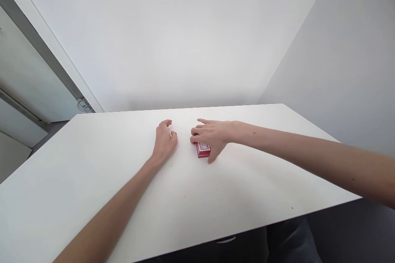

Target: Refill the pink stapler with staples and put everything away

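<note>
Two small flat red-and-white boxes (203,153), apparently stacked one on the other, lie near the middle of the white table. My right hand (212,134) reaches over them from the right. Its fingers bend round their left side and its thumb is at the near right edge. The hand covers their far part. To the left of the boxes, my left hand (164,139) rests on the table, loosely curled with thumb and fingers apart. Nothing shows in it, and it does not touch the boxes.
The white table (191,222) reaches to a white wall (191,41) at the back. Small dark specks lie on its surface. A door frame (61,53) stands at the left, with some cables (84,105) near its foot. My dark-clothed leg (293,242) shows below the front edge.
</note>
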`<action>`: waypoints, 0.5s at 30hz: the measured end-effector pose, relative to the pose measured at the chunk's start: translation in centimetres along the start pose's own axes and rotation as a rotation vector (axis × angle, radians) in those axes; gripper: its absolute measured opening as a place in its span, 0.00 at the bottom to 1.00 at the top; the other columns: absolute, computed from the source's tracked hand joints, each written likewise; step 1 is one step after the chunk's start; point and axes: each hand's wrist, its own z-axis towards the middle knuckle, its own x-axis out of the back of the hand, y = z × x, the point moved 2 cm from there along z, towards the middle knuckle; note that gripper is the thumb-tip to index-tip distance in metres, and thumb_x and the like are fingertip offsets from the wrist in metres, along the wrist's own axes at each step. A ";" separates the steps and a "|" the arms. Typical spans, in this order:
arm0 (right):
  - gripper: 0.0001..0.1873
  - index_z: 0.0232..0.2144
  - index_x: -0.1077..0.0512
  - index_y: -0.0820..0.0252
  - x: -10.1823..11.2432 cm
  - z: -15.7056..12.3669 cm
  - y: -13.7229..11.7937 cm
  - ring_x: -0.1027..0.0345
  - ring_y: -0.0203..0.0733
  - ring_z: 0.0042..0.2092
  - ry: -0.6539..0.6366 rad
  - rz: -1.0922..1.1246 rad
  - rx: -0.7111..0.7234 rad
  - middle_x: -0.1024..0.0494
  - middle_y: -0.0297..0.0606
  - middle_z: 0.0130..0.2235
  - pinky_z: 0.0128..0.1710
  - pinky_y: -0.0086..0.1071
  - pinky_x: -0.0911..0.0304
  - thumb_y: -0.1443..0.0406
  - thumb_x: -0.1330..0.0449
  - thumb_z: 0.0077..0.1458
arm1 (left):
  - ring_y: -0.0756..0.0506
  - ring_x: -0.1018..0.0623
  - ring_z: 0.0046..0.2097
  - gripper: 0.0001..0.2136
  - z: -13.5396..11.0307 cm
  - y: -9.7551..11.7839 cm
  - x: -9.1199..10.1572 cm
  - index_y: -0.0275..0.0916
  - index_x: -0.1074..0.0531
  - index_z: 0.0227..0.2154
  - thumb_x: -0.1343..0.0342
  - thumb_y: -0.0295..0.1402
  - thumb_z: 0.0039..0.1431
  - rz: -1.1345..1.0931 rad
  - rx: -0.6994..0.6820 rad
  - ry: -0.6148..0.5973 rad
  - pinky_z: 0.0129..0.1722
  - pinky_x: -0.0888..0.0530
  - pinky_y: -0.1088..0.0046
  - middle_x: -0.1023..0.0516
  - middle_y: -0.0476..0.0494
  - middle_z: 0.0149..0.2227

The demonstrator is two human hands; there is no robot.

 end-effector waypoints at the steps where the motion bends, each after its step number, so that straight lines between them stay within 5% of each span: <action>1: 0.34 0.51 0.25 0.56 0.1 0.0 -0.1 0.27 0.56 0.47 -0.024 -0.013 0.011 0.24 0.45 0.49 0.68 0.58 0.51 0.44 0.31 0.47 | 0.35 0.34 0.67 0.22 0.0 0.1 0.0 0.41 0.39 0.57 0.49 0.27 0.59 0.002 0.000 0.000 0.63 0.32 0.52 0.33 0.34 0.63; 7: 0.32 0.54 0.27 0.54 0.1 -0.8 -0.2 0.27 0.52 0.44 -0.091 -0.068 0.033 0.25 0.45 0.49 0.65 0.55 0.49 0.57 0.31 0.45 | 0.36 0.34 0.66 0.20 -0.3 0.3 0.0 0.41 0.39 0.56 0.48 0.29 0.61 0.027 -0.004 -0.011 0.62 0.32 0.53 0.33 0.34 0.63; 15: 0.34 0.55 0.28 0.54 -1.8 -3.5 1.9 0.29 0.51 0.42 -0.107 -0.113 0.030 0.26 0.46 0.51 0.64 0.54 0.48 0.60 0.30 0.42 | 0.36 0.33 0.65 0.20 -0.2 -0.3 0.1 0.41 0.38 0.56 0.46 0.31 0.62 0.031 -0.001 -0.011 0.60 0.30 0.54 0.32 0.34 0.62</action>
